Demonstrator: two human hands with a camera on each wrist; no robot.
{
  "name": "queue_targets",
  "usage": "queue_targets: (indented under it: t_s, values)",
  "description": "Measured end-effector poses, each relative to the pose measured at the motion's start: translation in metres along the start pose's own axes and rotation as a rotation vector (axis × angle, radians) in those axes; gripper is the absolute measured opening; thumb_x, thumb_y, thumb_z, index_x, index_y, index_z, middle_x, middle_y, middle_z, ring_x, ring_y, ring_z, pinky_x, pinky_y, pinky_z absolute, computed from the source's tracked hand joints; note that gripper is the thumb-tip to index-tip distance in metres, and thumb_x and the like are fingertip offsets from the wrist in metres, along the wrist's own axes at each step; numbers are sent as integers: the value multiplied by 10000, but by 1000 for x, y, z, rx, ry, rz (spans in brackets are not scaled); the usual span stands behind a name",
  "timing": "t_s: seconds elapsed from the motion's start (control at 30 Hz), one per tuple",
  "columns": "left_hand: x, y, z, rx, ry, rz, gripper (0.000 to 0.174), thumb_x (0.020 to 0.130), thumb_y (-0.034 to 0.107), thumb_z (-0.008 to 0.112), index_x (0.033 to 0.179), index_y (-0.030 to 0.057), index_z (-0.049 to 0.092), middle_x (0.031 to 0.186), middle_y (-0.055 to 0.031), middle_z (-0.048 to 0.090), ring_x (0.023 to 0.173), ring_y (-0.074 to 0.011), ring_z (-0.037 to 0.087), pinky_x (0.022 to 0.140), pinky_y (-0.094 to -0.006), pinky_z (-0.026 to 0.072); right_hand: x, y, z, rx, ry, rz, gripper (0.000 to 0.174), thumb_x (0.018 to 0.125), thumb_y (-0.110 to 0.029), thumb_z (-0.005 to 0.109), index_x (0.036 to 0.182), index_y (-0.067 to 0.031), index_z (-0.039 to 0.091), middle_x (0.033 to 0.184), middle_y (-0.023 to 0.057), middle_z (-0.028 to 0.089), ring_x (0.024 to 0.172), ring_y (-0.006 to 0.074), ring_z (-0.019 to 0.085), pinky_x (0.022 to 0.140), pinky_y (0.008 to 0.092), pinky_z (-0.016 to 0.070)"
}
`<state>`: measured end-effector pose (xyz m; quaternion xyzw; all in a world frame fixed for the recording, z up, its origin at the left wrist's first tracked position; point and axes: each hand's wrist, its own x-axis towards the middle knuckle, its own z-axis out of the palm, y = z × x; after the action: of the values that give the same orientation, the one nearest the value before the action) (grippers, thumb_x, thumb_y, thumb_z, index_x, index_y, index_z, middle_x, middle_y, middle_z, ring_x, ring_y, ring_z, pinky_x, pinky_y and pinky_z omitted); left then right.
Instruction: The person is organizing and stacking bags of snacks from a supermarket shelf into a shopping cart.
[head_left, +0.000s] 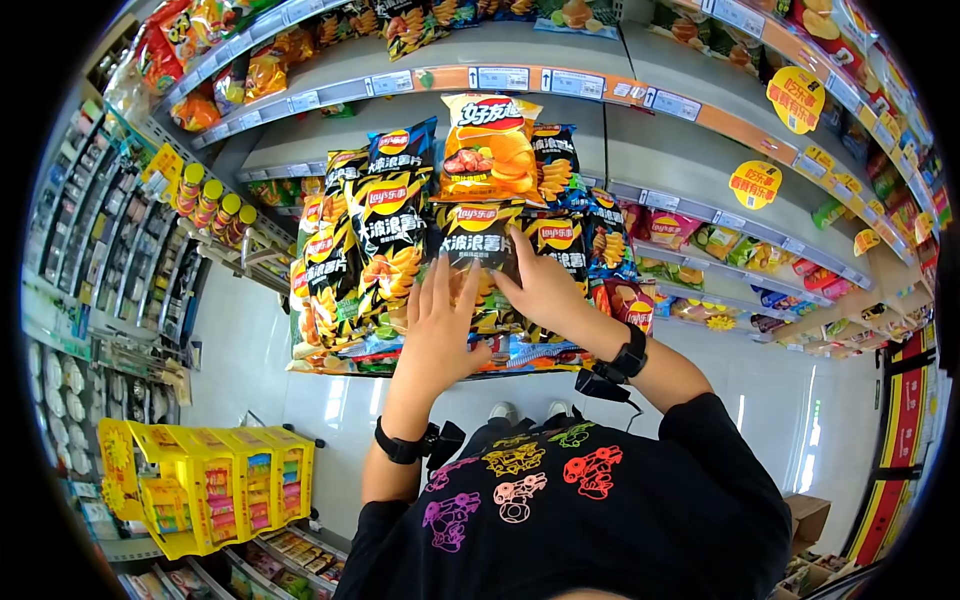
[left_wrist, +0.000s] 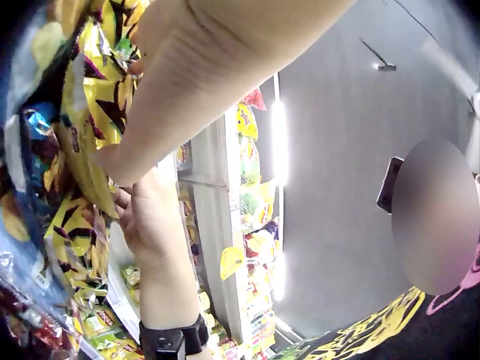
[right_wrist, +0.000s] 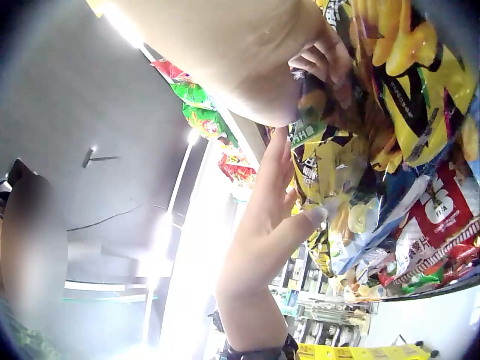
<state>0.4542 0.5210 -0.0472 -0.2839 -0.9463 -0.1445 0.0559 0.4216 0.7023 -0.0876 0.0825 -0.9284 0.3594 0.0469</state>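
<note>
In the head view, a black and yellow chip bag (head_left: 476, 236) lies at the front middle of a bag pile, both hands on it. The left hand (head_left: 440, 318) rests with fairly straight fingers on its lower left part. The right hand (head_left: 548, 290) touches its right side, index finger pointing up along it. An orange chip bag (head_left: 490, 150) stands just behind, and another black bag (head_left: 388, 240) is to the left. The left wrist view shows the right hand (left_wrist: 142, 214) against the bags; the right wrist view shows the left hand (right_wrist: 262, 217) beside a yellow and black bag (right_wrist: 326, 169).
Grey shelves (head_left: 690, 140) with price strips curve behind the pile. A yellow display rack (head_left: 215, 485) stands on the floor at the lower left. Shiny floor (head_left: 345, 400) shows between the pile and the person, and a cardboard box (head_left: 806, 518) is at the lower right.
</note>
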Motion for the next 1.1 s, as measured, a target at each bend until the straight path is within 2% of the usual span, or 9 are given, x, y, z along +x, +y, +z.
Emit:
queue_targets:
  t_s: [0.13, 0.17, 0.23, 0.3, 0.4, 0.53, 0.83, 1.0, 1.1]
  values:
    - [-2, 8, 0, -15, -24, -5, 909, 668, 316, 700, 1426, 105, 244, 1424, -268, 222, 1335, -419, 212, 1070, -545, 185, 4, 1, -24, -70, 159, -110, 521, 856, -332, 564, 1233, 11, 454, 852, 209, 616, 760, 350, 620, 634, 443, 491]
    - [-1, 9, 0, -7, -2, -7, 909, 678, 337, 703, 1424, 95, 244, 1425, -267, 222, 1337, -417, 209, 1068, -552, 181, 16, 9, -27, -54, 307, -177, 431, 859, -329, 561, 1169, -31, 532, 1006, 182, 594, 890, 332, 594, 726, 432, 483]
    - [4, 12, 2, 70, 51, 6, 903, 723, 413, 694, 1420, 63, 239, 1434, -256, 218, 1342, -407, 205, 1061, -568, 169, 54, 14, -51, -139, 415, -370, 406, 858, -300, 563, 1177, -51, 538, 1060, 152, 571, 969, 310, 536, 811, 393, 457]
    - [12, 18, 6, 57, 77, 8, 880, 744, 418, 677, 1421, 64, 241, 1441, -244, 217, 1344, -399, 208, 1062, -565, 168, 107, 28, -59, -241, 469, -514, 448, 869, -300, 541, 1281, -131, 490, 1249, 157, 504, 1172, 336, 439, 973, 445, 360]
    - [19, 24, 15, 119, 96, -8, 801, 809, 437, 605, 1423, 66, 246, 1457, -214, 218, 1351, -371, 215, 1064, -550, 174, 168, 38, -56, -432, 353, -408, 526, 902, -438, 444, 1383, -238, 369, 1439, 137, 323, 1325, 378, 263, 1021, 591, 248]
    - [23, 17, 31, 154, 107, 21, 753, 835, 431, 568, 1415, 60, 265, 1449, -207, 254, 1348, -353, 235, 1063, -539, 185, 193, 42, -37, -501, 71, -279, 626, 893, -600, 324, 1421, -266, 289, 1497, 114, 202, 1370, 390, 152, 1037, 642, 157]
    - [25, 14, 37, 134, 97, 21, 743, 832, 421, 564, 1408, 49, 279, 1449, -205, 267, 1351, -345, 234, 1066, -527, 173, 184, 50, -11, -451, 161, -321, 632, 893, -572, 344, 1422, -230, 292, 1488, 147, 219, 1374, 389, 144, 1044, 643, 93]
    - [30, 14, 2, -40, 50, 172, 806, 807, 389, 606, 1413, 15, 228, 1446, -227, 248, 1336, -362, 257, 1049, -536, 218, 172, 46, -29, -427, 215, -466, 594, 879, -431, 488, 1410, -230, 314, 1470, 134, 265, 1360, 369, 190, 1063, 568, 164]
    - [39, 9, -45, -271, -22, 366, 749, 827, 245, 576, 1412, -15, 187, 1445, -253, 217, 1336, -382, 240, 1077, -484, 206, 153, 41, -61, -373, 286, -560, 596, 886, -392, 498, 1409, -177, 309, 1440, 152, 317, 1335, 388, 242, 1076, 504, 206]
